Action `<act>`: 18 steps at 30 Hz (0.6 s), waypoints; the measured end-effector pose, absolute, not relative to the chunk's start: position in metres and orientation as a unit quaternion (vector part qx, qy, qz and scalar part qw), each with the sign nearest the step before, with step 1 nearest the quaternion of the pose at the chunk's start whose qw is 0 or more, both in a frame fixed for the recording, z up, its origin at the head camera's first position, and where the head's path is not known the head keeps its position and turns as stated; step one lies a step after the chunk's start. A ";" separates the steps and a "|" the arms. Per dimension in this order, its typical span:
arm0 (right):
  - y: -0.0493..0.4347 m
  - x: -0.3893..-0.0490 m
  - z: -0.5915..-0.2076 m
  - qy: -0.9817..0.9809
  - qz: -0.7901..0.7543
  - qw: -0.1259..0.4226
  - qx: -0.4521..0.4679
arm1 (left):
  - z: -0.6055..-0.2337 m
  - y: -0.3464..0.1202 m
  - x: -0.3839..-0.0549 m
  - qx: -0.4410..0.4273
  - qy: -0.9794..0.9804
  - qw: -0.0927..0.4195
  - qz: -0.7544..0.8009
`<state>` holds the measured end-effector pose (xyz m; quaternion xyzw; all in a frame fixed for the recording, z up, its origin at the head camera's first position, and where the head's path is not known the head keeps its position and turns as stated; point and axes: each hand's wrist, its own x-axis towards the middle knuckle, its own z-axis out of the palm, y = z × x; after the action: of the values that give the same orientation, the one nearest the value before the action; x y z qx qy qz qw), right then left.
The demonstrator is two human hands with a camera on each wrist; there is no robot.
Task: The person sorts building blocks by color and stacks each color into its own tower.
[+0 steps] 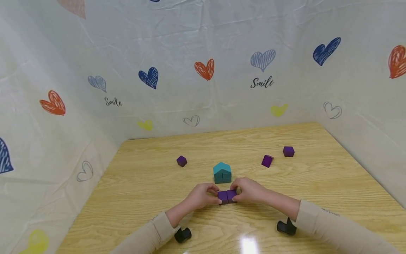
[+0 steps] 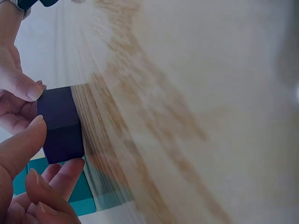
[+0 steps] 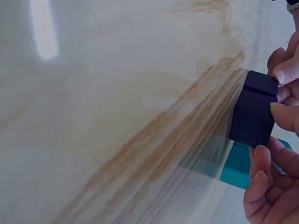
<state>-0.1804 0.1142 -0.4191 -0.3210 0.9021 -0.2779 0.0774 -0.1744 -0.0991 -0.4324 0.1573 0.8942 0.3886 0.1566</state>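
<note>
Two purple blocks stand side by side on the wooden table, faces meeting. My left hand [image 1: 203,196] pinches the left purple block [image 1: 223,197] between thumb and fingers. The right purple block [image 1: 232,195] is gripped the same way by my right hand [image 1: 248,189]. In the left wrist view, the left thumb lies on the near side of the dark block [image 2: 65,142], fingertips at its far side. Just behind the pair sits a group of teal blocks [image 1: 222,173] with a peaked outline, partly hidden by fingers in the right wrist view.
Farther back lie three loose purple blocks: one at left [image 1: 182,161], a tilted one at right [image 1: 267,161] and another near the far right [image 1: 288,151]. A white curtain [image 1: 228,102] printed with hearts borders the wooden table [image 1: 142,197] at the back and sides.
</note>
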 end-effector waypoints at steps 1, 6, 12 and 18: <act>0.114 -0.180 -0.419 0.903 -0.278 0.079 -0.319 | -0.432 -0.099 -0.174 0.156 0.894 0.156 0.390; 0.114 -0.179 -0.418 0.907 -0.274 0.080 -0.309 | -0.432 -0.100 -0.174 0.159 0.895 0.152 0.389; 0.138 -0.188 -0.404 0.898 -0.280 0.062 -0.333 | -0.433 -0.101 -0.172 0.156 0.895 0.160 0.385; 0.191 -0.213 -0.368 0.902 -0.281 0.026 -0.328 | -0.432 -0.103 -0.171 0.168 0.892 0.162 0.388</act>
<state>-0.2129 0.1911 -0.3675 -0.3279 0.9016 -0.2810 0.0262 -0.1711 -0.1028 -0.4321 0.1680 0.8917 0.3878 0.1619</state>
